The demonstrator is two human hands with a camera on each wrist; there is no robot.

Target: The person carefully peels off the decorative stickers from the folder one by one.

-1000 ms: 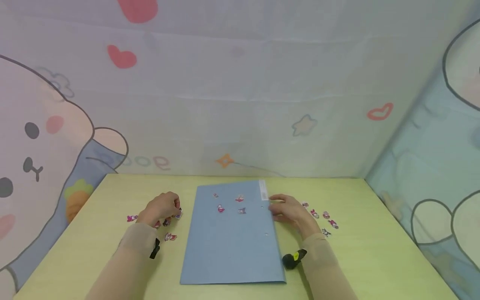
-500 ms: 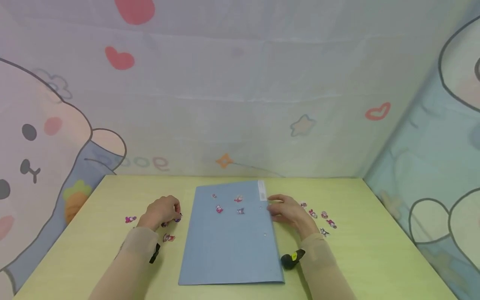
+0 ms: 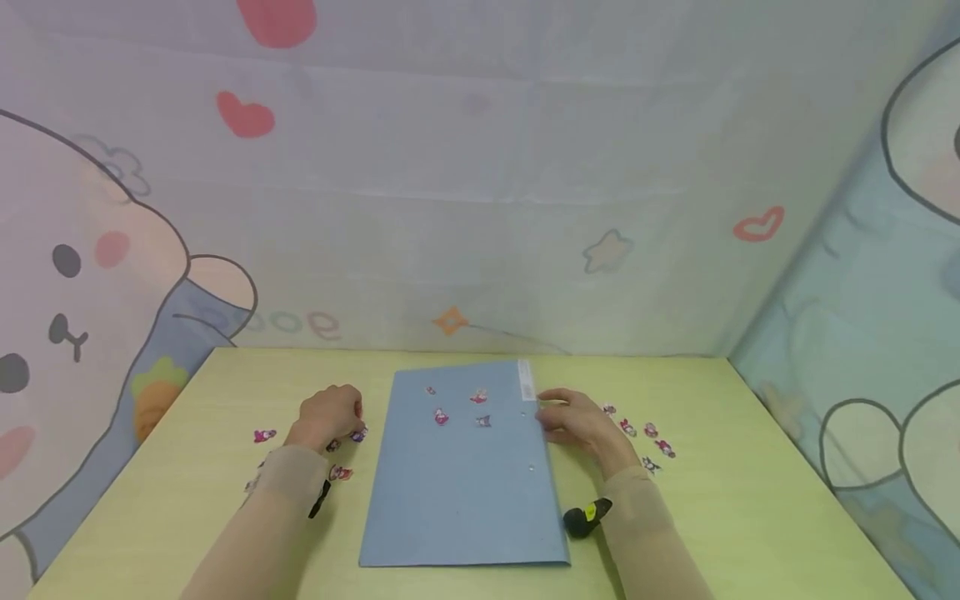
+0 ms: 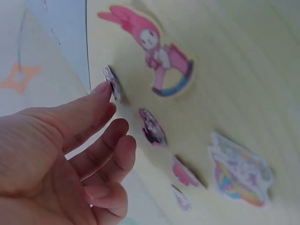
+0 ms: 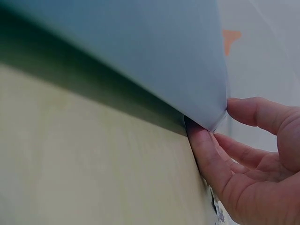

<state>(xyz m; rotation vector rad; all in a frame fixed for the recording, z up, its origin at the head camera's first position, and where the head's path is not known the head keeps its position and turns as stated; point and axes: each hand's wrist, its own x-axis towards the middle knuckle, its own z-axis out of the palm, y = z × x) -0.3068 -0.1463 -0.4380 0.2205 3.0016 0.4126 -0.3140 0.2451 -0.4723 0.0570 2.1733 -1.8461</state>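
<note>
A blue folder (image 3: 465, 492) lies on the table, with several small cartoon stickers such as a pink one (image 3: 441, 416) on its upper part. My left hand (image 3: 330, 417) is over the loose stickers left of the folder. In the left wrist view, its thumb and index fingertip pinch the edge of a small dark-and-white sticker (image 4: 113, 85). A sticker of a pink rabbit-hooded figure on a rocking horse (image 4: 159, 56) lies close by. My right hand (image 3: 577, 425) holds the folder's right edge; in the right wrist view the thumb is above that edge and a finger beneath it.
More loose stickers (image 3: 650, 430) lie right of the folder, beside my right wrist. One pink sticker (image 3: 264, 435) is left of my left hand. The yellow table (image 3: 757, 500) ends at a printed cloth backdrop (image 3: 480, 275).
My left hand stays among the left-hand stickers, its fingertips shifting slightly; the sticker at them sits a little lower and nearer the folder. The right hand keeps its place at the folder's edge.
</note>
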